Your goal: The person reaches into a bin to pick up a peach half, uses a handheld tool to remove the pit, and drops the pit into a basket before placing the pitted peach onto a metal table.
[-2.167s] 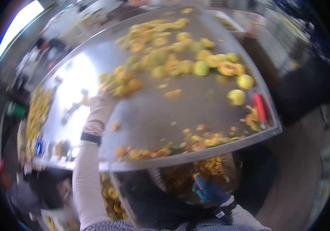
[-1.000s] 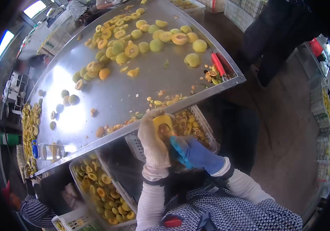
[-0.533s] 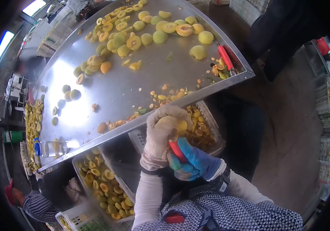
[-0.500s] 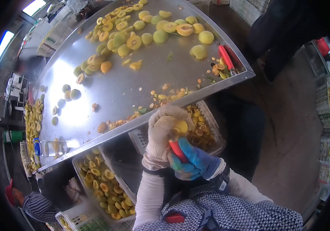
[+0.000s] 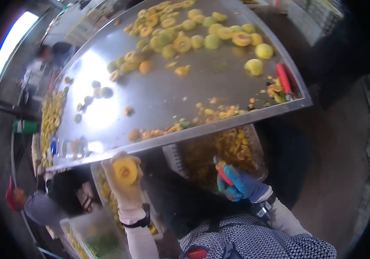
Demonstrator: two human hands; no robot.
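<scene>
My left hand point(image 5: 122, 185), in a white glove, holds a halved yellow fruit point(image 5: 125, 171) with its hollowed cut face up, over a crate of fruit halves point(image 5: 97, 173) below the table's front edge. My right hand point(image 5: 236, 184), in a blue glove, is closed around a red-handled tool point(image 5: 226, 175) with a short metal end. A basket point(image 5: 176, 162) with fruit scraps and pits lies beneath that tool. The metal-topped table point(image 5: 172, 99) carries whole and halved yellow-green fruit along its far side.
A second red-handled tool point(image 5: 283, 80) lies in the table's right corner beside scraps. A clear bottle with a blue cap point(image 5: 53, 146) lies at the left front. Another person in a red cap point(image 5: 10, 194) is at lower left. More fruit halves point(image 5: 52, 125) are heaped at the left edge.
My hands have come apart. The left has moved left with the fruit half, over the crate; the right has moved slightly right and down, still gripping the tool. The view has shifted.
</scene>
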